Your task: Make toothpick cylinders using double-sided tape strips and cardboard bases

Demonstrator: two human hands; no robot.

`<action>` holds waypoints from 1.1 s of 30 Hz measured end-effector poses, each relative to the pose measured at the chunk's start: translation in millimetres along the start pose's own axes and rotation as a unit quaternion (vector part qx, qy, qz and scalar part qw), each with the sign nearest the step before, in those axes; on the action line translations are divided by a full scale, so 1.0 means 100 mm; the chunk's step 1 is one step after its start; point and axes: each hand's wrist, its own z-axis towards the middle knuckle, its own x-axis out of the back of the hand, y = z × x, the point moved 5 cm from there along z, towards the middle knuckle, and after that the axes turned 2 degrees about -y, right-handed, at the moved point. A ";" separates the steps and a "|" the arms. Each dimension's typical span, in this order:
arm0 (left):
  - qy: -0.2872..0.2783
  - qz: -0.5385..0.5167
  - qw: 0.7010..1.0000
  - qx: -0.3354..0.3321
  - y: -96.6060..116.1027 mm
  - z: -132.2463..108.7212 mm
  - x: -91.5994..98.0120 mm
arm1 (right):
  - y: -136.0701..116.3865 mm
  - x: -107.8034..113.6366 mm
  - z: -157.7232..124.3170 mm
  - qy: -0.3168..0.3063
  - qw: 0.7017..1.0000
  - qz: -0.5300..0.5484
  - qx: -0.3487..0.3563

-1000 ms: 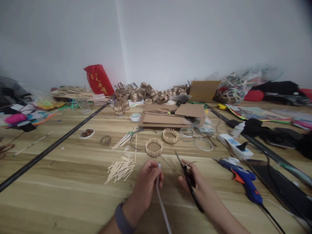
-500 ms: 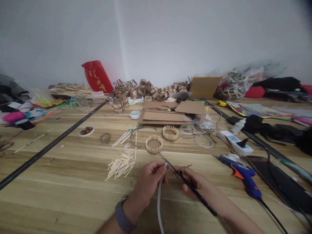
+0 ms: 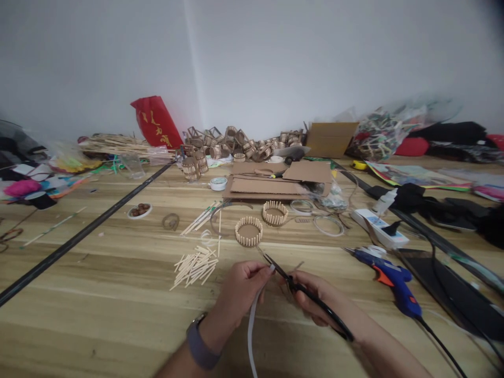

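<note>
My left hand (image 3: pixel 246 287), with a watch on its wrist, pinches a narrow white strip (image 3: pixel 251 336) near its upper end. The strip hangs down toward the bottom edge of the view. In my right hand (image 3: pixel 321 299) is a pair of black-handled scissors (image 3: pixel 321 307), their blades beside the strip's end at my left fingertips. Whether the blades touch the strip, I cannot tell. Just beyond my hands sits a ring of short wooden sticks on a round base (image 3: pixel 249 232). A second stick ring (image 3: pixel 274 213) stands behind it to the right.
Cut sticks (image 3: pixel 196 268) lie in a pile left of my hands. A blue glue gun (image 3: pixel 394 278) rests at right, near a white power strip (image 3: pixel 380 229). Cardboard sheets (image 3: pixel 268 186) lie farther back, before many small stick baskets (image 3: pixel 232 142). A small dish (image 3: pixel 139 211) holds brown balls.
My left fingers and the strip's end have shifted slightly right, closer to the scissors. The scissors' handles look more spread apart, and the hanging strip has swung left.
</note>
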 end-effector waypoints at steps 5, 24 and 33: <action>0.005 -0.003 1.000 0.006 -0.01 0.00 0.00 | -0.01 -0.01 -0.01 0.011 1.000 -0.003 -0.015; 0.000 -0.002 1.000 0.017 -0.01 0.01 -0.02 | -0.01 0.02 0.01 0.022 0.994 -0.097 0.038; -0.003 0.004 1.000 0.024 -0.05 0.01 -0.01 | 0.02 0.05 -0.01 0.026 0.987 -0.138 0.082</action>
